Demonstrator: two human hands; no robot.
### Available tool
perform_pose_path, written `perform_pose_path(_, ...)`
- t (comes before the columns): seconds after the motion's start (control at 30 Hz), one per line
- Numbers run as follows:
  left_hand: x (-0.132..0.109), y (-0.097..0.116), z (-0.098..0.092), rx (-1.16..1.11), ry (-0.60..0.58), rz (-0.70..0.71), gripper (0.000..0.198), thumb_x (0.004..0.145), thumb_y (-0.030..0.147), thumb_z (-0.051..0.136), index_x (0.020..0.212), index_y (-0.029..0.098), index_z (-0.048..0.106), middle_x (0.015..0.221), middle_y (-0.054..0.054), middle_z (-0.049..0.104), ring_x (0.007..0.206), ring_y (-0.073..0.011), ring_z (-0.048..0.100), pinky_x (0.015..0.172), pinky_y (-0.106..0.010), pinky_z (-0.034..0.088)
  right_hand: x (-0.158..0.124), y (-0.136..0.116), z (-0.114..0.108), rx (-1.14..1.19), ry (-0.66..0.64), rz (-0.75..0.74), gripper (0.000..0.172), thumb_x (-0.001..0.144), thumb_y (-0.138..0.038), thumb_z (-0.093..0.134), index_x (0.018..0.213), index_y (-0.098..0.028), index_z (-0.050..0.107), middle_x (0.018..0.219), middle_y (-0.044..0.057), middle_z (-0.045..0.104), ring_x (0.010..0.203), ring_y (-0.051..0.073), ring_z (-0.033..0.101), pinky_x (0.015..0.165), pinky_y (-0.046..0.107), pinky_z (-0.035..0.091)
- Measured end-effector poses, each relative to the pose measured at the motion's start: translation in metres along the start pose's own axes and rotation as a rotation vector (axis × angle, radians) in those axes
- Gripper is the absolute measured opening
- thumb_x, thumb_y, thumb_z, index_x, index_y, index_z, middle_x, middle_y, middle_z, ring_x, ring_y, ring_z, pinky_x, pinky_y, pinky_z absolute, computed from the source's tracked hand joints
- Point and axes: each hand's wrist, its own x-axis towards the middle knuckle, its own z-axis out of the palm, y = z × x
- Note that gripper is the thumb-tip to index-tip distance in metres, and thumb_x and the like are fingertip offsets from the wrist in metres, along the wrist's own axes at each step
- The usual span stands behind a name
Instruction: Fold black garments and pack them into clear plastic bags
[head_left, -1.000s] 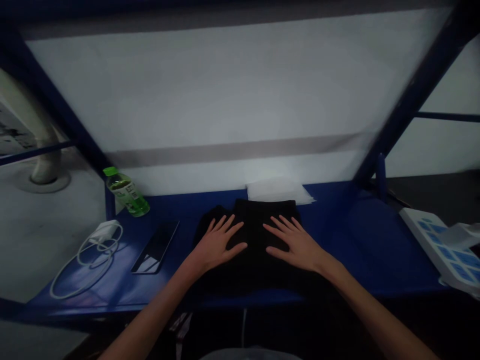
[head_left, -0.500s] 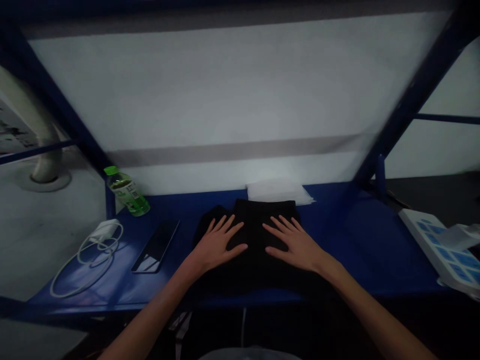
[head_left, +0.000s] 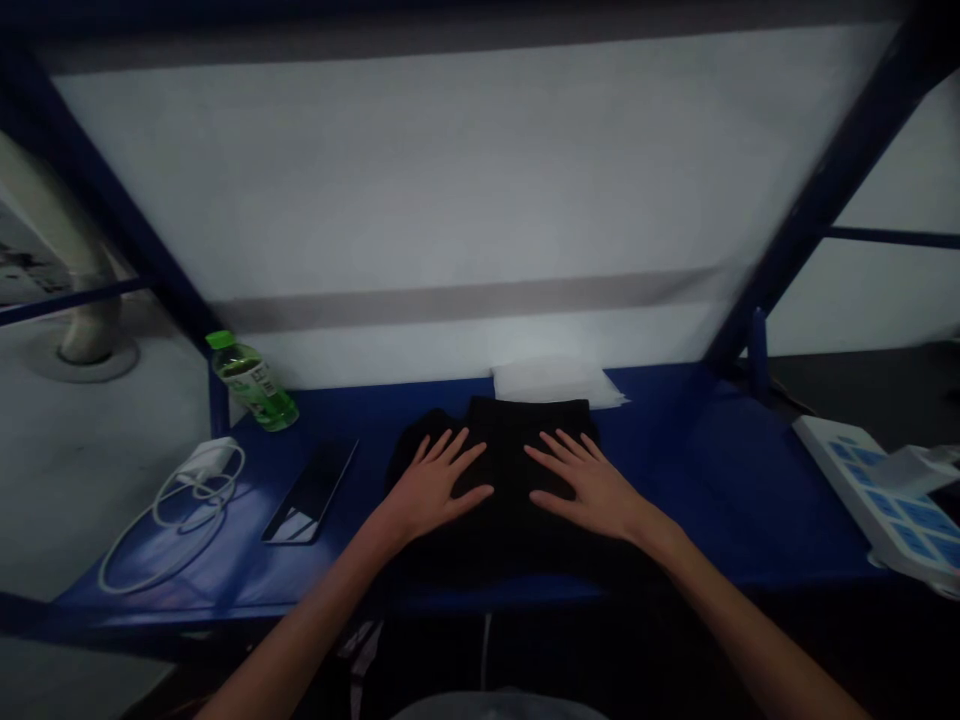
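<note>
Hands (head_left: 439, 490) (head_left: 592, 490) unmoved, flat on folded black fabric (head_left: 510, 480)

Dim light, bright pale wall, warped edges

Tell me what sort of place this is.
Probably a makeshift garment-folding station: a blue steel shelving rack used as a bench, a folded black garment, and a stack of white sheets.

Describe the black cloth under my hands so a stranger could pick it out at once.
On the blue shelf, find the white stack of sheets at the back. The folded black garment lies just in front of it, the only dark cloth there, under the left hand and right hand.
</note>
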Motion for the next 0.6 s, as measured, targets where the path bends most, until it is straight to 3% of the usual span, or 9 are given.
perform_pose_path(0.6,-0.0006,-0.0002,0.0003,0.003,0.01,0.003,0.072,0.093,0.072,0.033,0.155,0.036,0.024,0.163,-0.002,0.015,0.149,-0.0349,0.015,0.118,-0.058,0.014,0.0007,0.0027,0.0041,-0.015,0.014,-0.002,0.074,0.089,-0.076,0.036,0.153,-0.041,0.024,0.162,0.0,0.017,0.149,0.03,0.012,0.12,0.057,0.012)
